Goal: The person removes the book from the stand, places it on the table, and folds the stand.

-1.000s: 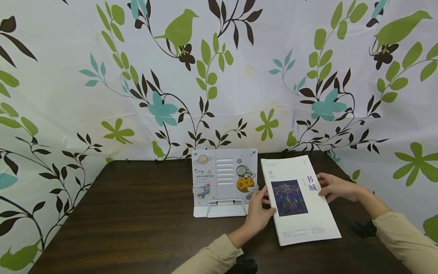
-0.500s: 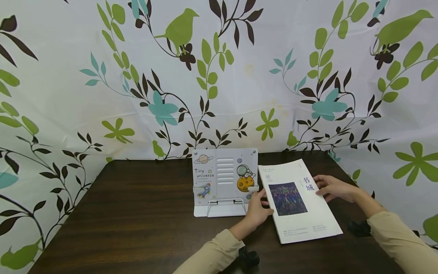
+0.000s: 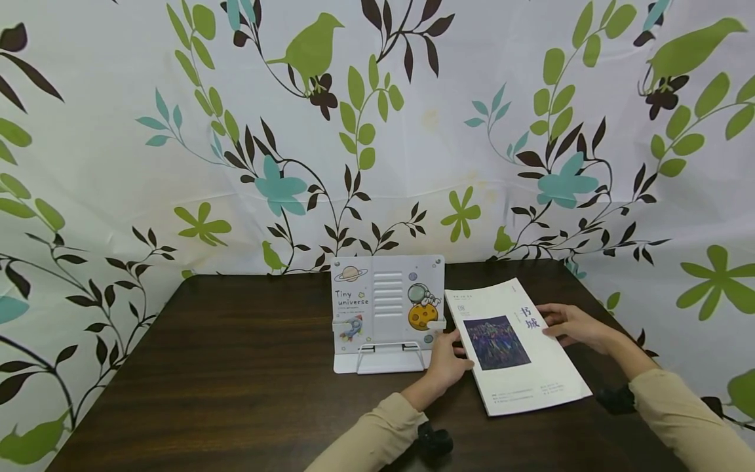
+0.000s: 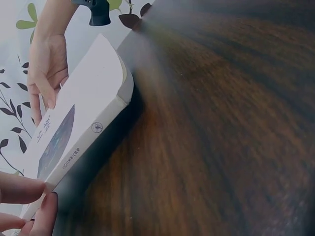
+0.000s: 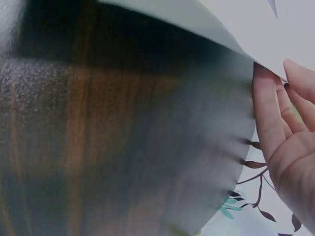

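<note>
A white paperback book (image 3: pixel 525 354) with a dark picture and purple characters on its cover is held between both hands, tilted and apart from the table at its near end. My left hand (image 3: pixel 446 364) pinches the spine side, thumb on the cover edge and fingers beneath. In the left wrist view the spine of the book (image 4: pixel 83 147) faces the camera. My right hand (image 3: pixel 578 326) pinches the opposite edge, thumb on top; in the right wrist view that hand (image 5: pixel 290 123) has fingers under the cover's edge.
A white book stand (image 3: pixel 388 301) with space drawings and a wire ledge stands upright just left of the book. The dark wooden table (image 3: pixel 236 373) ends at a leaf-patterned cloth (image 3: pixel 413 131) behind. Black devices sit at both wrists.
The book has shifted slightly toward me, its far edge lower in view and its near edge a little higher. Both hands keep hold of it; the stand is still.
</note>
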A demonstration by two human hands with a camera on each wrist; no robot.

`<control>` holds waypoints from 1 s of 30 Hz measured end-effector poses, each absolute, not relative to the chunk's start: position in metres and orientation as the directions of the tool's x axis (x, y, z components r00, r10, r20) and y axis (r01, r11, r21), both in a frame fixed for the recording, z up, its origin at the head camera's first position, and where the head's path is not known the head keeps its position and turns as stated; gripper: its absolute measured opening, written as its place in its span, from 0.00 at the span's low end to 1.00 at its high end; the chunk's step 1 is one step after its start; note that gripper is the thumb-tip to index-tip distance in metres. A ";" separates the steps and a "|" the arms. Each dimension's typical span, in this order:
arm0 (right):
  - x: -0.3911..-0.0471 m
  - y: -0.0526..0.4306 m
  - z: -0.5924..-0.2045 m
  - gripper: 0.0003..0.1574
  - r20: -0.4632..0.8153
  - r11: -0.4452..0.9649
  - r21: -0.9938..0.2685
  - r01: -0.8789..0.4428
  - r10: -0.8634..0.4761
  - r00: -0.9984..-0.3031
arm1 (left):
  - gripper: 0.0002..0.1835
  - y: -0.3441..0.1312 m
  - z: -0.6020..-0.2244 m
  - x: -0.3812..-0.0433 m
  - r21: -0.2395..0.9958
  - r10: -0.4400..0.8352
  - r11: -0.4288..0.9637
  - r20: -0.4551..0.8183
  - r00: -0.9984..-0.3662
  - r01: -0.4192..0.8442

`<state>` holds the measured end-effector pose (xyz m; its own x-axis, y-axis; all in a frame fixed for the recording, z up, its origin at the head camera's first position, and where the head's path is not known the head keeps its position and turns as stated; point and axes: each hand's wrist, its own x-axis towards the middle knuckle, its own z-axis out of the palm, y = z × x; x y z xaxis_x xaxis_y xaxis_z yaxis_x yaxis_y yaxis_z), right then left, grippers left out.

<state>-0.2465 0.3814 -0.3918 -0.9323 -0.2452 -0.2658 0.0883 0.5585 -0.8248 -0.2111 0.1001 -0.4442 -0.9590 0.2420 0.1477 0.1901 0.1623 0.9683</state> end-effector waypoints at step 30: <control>-0.244 0.393 -0.422 0.42 -0.302 0.657 -0.736 0.161 -0.105 -0.947 | 0.27 0.104 -0.446 -0.214 0.863 0.332 0.408 0.162 -0.929 0.297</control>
